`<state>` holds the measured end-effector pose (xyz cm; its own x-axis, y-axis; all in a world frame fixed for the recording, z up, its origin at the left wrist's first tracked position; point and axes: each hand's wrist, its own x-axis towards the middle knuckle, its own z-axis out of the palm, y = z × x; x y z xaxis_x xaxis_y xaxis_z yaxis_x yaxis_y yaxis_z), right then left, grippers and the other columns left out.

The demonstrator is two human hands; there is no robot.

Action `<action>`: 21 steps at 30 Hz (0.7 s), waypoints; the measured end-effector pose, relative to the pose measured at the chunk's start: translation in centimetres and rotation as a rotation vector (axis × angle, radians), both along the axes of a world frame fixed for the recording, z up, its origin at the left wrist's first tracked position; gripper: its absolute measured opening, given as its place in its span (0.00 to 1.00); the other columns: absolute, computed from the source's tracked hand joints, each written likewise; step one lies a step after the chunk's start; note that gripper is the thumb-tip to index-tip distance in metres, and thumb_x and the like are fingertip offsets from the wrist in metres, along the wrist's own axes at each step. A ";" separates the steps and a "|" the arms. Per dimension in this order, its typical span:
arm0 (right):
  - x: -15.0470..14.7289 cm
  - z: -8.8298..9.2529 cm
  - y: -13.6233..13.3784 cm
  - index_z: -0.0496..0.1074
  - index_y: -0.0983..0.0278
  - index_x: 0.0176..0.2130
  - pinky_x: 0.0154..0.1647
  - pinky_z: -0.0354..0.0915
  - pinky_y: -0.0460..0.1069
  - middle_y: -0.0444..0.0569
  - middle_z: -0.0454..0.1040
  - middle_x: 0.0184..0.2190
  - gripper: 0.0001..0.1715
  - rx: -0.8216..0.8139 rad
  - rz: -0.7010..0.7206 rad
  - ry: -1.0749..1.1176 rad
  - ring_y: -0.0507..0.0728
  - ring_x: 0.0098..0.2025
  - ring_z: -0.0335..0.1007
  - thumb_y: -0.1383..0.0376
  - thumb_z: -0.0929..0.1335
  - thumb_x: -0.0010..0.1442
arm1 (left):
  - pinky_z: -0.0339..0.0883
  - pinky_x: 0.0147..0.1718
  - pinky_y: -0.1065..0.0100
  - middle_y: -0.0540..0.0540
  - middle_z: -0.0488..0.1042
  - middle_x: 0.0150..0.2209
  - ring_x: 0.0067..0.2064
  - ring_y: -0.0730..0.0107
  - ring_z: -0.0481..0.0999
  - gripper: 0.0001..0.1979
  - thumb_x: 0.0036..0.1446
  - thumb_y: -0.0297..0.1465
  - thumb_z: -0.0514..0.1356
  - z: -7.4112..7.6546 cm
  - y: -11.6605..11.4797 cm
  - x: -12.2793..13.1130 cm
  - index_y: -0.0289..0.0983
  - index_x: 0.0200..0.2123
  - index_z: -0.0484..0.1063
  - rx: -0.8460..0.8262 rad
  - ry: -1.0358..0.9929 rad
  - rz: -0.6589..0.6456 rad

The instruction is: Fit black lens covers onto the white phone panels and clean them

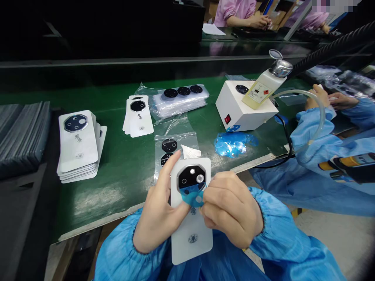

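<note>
- The left hand [162, 207] is closed around the left edge of a white backing card [191, 242].
- The right hand [231, 208] is closed, pinching blue protective film [191, 197] on the card's octagonal black camera lens cover [191, 177].
- The card sits between both hands, its long axis pointing away from the person; the right hand lies nearer the film.
- Beyond lie a plastic bag of black lens covers [169, 145], stacked cards [77, 142] and blue film scraps [234, 143].

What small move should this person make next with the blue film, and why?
Probably the right hand should pull the blue film slowly away from the black octagonal lens cover, since it pinches the film's edge, which looks lifted, and the left hand steadies the white card.
</note>
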<state>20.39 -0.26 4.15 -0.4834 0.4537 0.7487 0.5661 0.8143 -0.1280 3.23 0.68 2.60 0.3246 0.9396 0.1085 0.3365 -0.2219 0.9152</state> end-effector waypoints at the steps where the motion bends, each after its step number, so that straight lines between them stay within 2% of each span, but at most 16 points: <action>1: -0.1 0.0 -0.5 0.67 0.65 0.26 0.27 0.64 0.50 0.48 0.71 0.27 0.10 -0.022 0.012 0.029 0.53 0.31 0.65 0.74 0.62 0.57 | 0.75 0.44 0.58 0.45 0.66 0.59 0.51 0.53 0.74 0.36 0.56 0.30 0.60 -0.1 0.3 -0.1 0.49 0.63 0.46 -0.024 -0.029 0.005; 5: 0.1 0.8 -2.0 0.66 0.64 0.30 0.33 0.69 0.51 0.46 0.72 0.27 0.07 -0.219 0.093 0.125 0.52 0.32 0.66 0.72 0.62 0.59 | 0.76 0.42 0.57 0.43 0.64 0.59 0.48 0.53 0.76 0.37 0.55 0.33 0.62 -0.8 1.0 -0.2 0.49 0.63 0.45 -0.108 -0.077 0.096; 7: 0.7 0.7 -1.7 0.63 0.62 0.31 0.34 0.71 0.51 0.45 0.72 0.27 0.07 -0.319 0.129 0.214 0.51 0.32 0.68 0.72 0.62 0.60 | 0.76 0.41 0.57 0.41 0.61 0.61 0.48 0.53 0.76 0.38 0.53 0.33 0.63 -0.9 1.1 -0.1 0.48 0.63 0.46 -0.121 -0.104 0.129; 8: 1.2 0.3 -1.2 0.61 0.61 0.30 0.33 0.71 0.50 0.44 0.72 0.26 0.08 -0.351 0.093 0.296 0.51 0.31 0.69 0.72 0.61 0.60 | 0.76 0.41 0.58 0.41 0.59 0.62 0.50 0.52 0.75 0.39 0.53 0.33 0.63 -0.8 1.0 0.0 0.47 0.63 0.46 -0.128 -0.134 0.130; 9: 1.9 -0.3 -0.4 0.59 0.60 0.30 0.30 0.70 0.49 0.43 0.71 0.26 0.08 -0.367 0.032 0.397 0.51 0.30 0.69 0.72 0.61 0.59 | 0.77 0.40 0.59 0.41 0.58 0.62 0.51 0.51 0.74 0.39 0.52 0.33 0.63 -0.7 0.8 0.0 0.47 0.63 0.46 -0.143 -0.170 0.121; 10: 2.7 -1.2 0.5 0.58 0.60 0.30 0.28 0.69 0.48 0.42 0.70 0.25 0.08 -0.365 -0.096 0.496 0.51 0.29 0.69 0.72 0.61 0.59 | 0.78 0.38 0.60 0.41 0.58 0.62 0.51 0.51 0.73 0.39 0.52 0.32 0.63 -0.4 0.6 0.1 0.47 0.63 0.45 -0.161 -0.202 0.110; 11: 3.6 -2.2 1.5 0.58 0.60 0.31 0.28 0.67 0.47 0.41 0.69 0.24 0.07 -0.384 -0.324 0.543 0.50 0.28 0.69 0.70 0.62 0.59 | 0.79 0.35 0.61 0.41 0.58 0.62 0.52 0.50 0.73 0.40 0.52 0.32 0.63 -0.1 0.3 0.1 0.47 0.63 0.45 -0.181 -0.223 0.100; 12: 4.7 -3.4 2.5 0.59 0.61 0.31 0.27 0.67 0.47 0.42 0.69 0.26 0.05 -0.424 -0.418 0.535 0.51 0.28 0.69 0.69 0.63 0.59 | 0.79 0.33 0.62 0.41 0.58 0.62 0.51 0.50 0.74 0.41 0.52 0.32 0.63 0.3 0.0 0.1 0.48 0.63 0.44 -0.200 -0.238 0.093; 15: 7.6 -6.9 5.2 0.63 0.62 0.32 0.30 0.65 0.49 0.44 0.69 0.26 0.02 -0.483 -0.561 0.476 0.52 0.28 0.67 0.68 0.64 0.57 | 0.79 0.29 0.65 0.43 0.58 0.62 0.49 0.51 0.75 0.42 0.50 0.29 0.64 1.1 -0.7 0.1 0.50 0.63 0.45 -0.235 -0.278 0.086; 17: 8.9 -8.5 6.3 0.65 0.63 0.32 0.35 0.65 0.52 0.46 0.69 0.27 0.01 -0.500 -0.647 0.403 0.54 0.29 0.65 0.69 0.64 0.55 | 0.78 0.28 0.65 0.44 0.61 0.61 0.46 0.53 0.76 0.42 0.49 0.29 0.65 1.2 -0.8 0.6 0.51 0.63 0.46 -0.266 -0.304 0.087; 19: 9.4 -9.2 6.7 0.67 0.64 0.34 0.42 0.63 0.57 0.49 0.69 0.31 0.05 -0.508 -0.722 0.313 0.57 0.35 0.64 0.69 0.64 0.52 | 0.77 0.28 0.65 0.43 0.67 0.55 0.42 0.56 0.78 0.42 0.50 0.29 0.64 0.7 -0.6 1.8 0.50 0.63 0.46 -0.321 -0.323 0.032; 21: 9.2 -9.3 6.6 0.69 0.65 0.37 0.48 0.59 0.60 0.55 0.68 0.39 0.09 -0.509 -0.799 0.226 0.61 0.43 0.62 0.70 0.64 0.52 | 0.76 0.30 0.64 0.43 0.73 0.49 0.38 0.59 0.79 0.40 0.51 0.30 0.63 -0.1 -0.3 4.0 0.48 0.63 0.47 -0.419 -0.372 -0.124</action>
